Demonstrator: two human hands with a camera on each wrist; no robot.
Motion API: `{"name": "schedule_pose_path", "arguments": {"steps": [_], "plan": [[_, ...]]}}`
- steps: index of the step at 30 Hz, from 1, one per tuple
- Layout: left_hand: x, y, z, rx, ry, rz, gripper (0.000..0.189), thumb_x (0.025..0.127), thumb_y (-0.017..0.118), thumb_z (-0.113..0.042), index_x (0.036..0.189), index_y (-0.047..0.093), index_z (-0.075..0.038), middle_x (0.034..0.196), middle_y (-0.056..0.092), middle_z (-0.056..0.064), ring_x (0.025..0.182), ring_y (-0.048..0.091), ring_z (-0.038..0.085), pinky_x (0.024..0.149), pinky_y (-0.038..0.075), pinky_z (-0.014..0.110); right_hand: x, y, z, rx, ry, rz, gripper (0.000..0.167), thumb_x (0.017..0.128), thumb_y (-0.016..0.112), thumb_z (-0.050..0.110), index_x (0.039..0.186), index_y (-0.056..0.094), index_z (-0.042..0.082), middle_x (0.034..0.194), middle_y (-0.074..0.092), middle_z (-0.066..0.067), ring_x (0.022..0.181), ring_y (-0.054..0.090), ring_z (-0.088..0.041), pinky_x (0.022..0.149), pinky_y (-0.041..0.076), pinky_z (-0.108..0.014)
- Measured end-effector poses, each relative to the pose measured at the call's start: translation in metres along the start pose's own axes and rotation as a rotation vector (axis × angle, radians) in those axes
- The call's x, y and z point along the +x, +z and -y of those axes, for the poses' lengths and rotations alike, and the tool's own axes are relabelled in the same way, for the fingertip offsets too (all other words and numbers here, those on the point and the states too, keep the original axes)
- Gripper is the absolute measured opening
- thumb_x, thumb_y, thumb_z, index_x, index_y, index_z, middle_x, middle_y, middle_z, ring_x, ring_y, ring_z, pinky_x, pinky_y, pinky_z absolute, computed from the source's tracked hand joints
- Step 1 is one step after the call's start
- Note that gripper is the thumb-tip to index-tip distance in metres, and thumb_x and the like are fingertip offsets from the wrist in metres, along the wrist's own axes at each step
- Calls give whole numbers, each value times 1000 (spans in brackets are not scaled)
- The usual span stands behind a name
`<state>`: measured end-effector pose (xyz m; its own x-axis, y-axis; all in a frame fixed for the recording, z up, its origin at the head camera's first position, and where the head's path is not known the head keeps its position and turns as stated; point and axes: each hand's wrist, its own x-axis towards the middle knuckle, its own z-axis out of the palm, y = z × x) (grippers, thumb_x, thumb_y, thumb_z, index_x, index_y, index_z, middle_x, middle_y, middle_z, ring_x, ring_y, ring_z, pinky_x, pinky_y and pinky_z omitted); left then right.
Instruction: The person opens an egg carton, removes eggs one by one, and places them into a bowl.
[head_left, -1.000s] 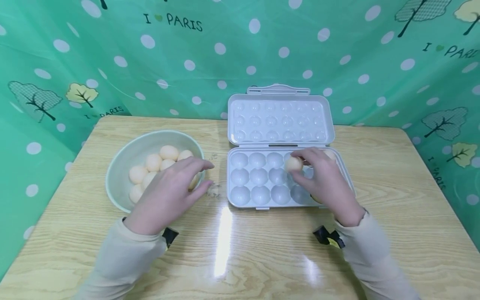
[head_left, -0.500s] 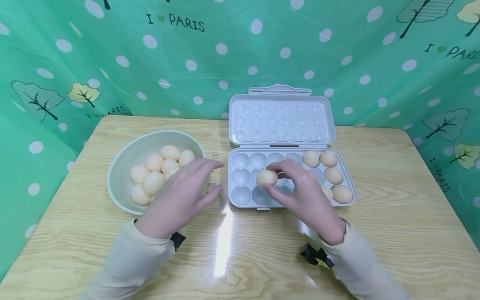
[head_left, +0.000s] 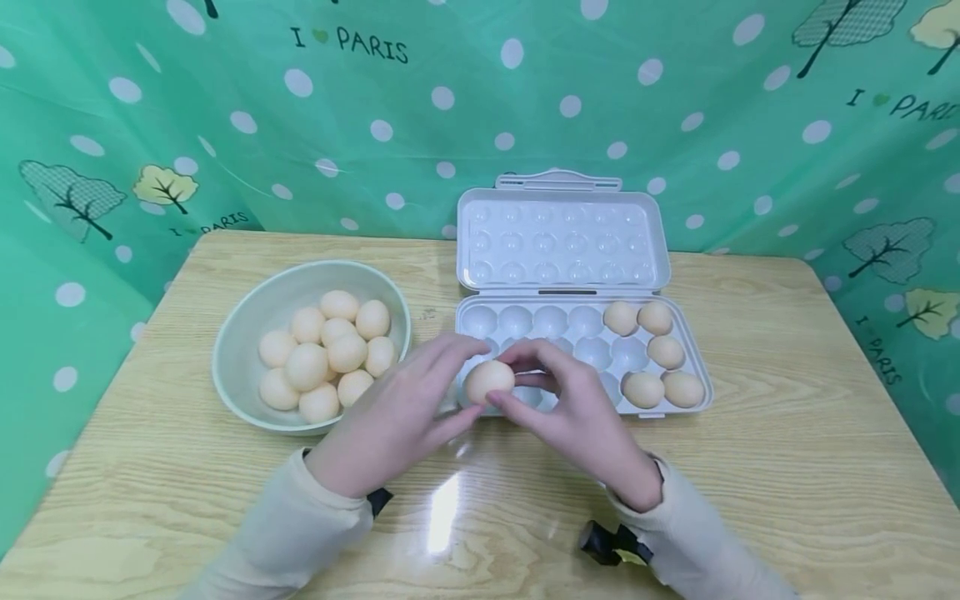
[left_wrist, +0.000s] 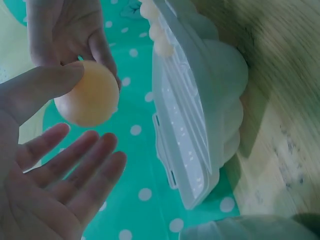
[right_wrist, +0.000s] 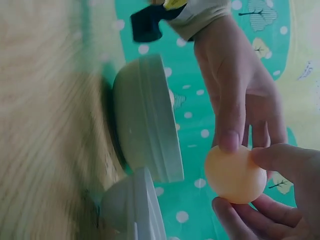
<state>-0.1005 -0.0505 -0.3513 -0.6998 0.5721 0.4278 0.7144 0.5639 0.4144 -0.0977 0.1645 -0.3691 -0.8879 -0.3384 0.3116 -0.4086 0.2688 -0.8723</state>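
Observation:
In the head view, my right hand (head_left: pixel 581 412) pinches an egg (head_left: pixel 489 382) between thumb and fingers, over the front left of the egg box (head_left: pixel 592 353). My left hand (head_left: pixel 401 412) is at the egg's other side, its fingers extended and spread. In the left wrist view, the left thumb (left_wrist: pixel 47 87) lies against the egg (left_wrist: pixel 90 97), while the other fingers (left_wrist: pixel 95 182) stand apart from it. Several eggs (head_left: pixel 643 389) sit in cups at the box's right end. A pale green bowl (head_left: pixel 243 346) on the left holds several more eggs (head_left: pixel 307 367).
The box's lid (head_left: pixel 562 237) stands open at the back, near a green dotted cloth (head_left: pixel 442 133). Everything rests on a wooden table (head_left: pixel 780 375). A black wrist mount (head_left: pixel 611 543) juts from the right sleeve.
My right hand has carried the egg leftward from the box's right half toward my left hand. The left hand has moved right, away from the bowl, and met the egg.

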Motion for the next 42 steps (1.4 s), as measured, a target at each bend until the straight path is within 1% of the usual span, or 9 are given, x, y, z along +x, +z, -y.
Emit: {"name": "schedule_pose_path", "arguments": {"steps": [6, 13, 16, 26, 29, 33, 37, 40, 42], "plan": [[0, 3, -3, -45, 44, -11, 42, 86, 78, -16, 123, 58, -13, 121, 60, -2, 107, 59, 11, 88, 55, 26, -1, 3, 4, 73, 41, 24, 31, 87, 76, 10, 114, 63, 7, 112, 66, -7, 101, 69, -16, 92, 57, -27], [1, 1, -2, -30, 64, -9, 41, 85, 78, -11, 121, 60, -12, 122, 60, -1, 110, 60, 13, 90, 55, 26, -1, 2, 4, 54, -3, 18, 30, 88, 75, 8, 115, 62, 4, 113, 66, -8, 104, 68, -18, 92, 57, -27], [1, -4, 0, -15, 49, -22, 42, 84, 78, -10, 121, 60, -11, 121, 61, 1, 110, 61, 15, 90, 56, 27, -1, -1, 3, 32, -28, 9, 29, 88, 74, 5, 115, 63, 1, 114, 66, -8, 105, 68, -22, 91, 57, -28], [-3, -39, 20, 54, -52, -132, 46, 79, 79, -5, 122, 61, -4, 117, 64, 7, 105, 63, 22, 93, 56, 36, -1, -34, -2, -107, 26, -58, 23, 89, 72, 3, 112, 65, 4, 110, 68, -4, 100, 68, -26, 90, 57, -26], [-5, -49, 29, 75, -129, -145, 44, 80, 78, -3, 121, 61, -3, 115, 65, 9, 104, 62, 24, 91, 55, 41, -2, -45, -6, -177, 26, -90, 22, 90, 71, 3, 111, 65, 4, 111, 67, -4, 99, 68, -26, 90, 57, -27], [-7, -56, 39, 92, -246, -115, 41, 84, 75, -2, 122, 60, -4, 116, 63, 11, 105, 61, 28, 91, 53, 48, -3, -61, -11, -298, 7, -141, 21, 90, 70, 2, 110, 64, 0, 111, 67, -7, 99, 68, -24, 90, 56, -26], [-10, -59, 45, 109, -312, -49, 38, 87, 73, -3, 122, 59, -4, 114, 62, 12, 104, 61, 30, 91, 52, 51, -5, -78, -10, -388, 28, -168, 21, 91, 70, 4, 111, 64, 1, 111, 66, -8, 99, 65, -17, 91, 54, -19], [-13, -62, 48, 116, -362, 16, 36, 89, 71, -5, 123, 58, -3, 115, 61, 13, 106, 60, 32, 94, 50, 52, -7, -89, -10, -422, 75, -155, 23, 91, 70, 6, 113, 64, 2, 111, 66, -9, 102, 64, -19, 92, 55, -27], [-15, -64, 50, 123, -390, 57, 38, 90, 70, -5, 125, 58, -2, 119, 60, 14, 111, 59, 35, 97, 49, 53, -7, -95, -12, -456, 97, -132, 24, 92, 70, 7, 114, 63, 1, 111, 66, -11, 104, 64, -22, 93, 55, -36]]}}
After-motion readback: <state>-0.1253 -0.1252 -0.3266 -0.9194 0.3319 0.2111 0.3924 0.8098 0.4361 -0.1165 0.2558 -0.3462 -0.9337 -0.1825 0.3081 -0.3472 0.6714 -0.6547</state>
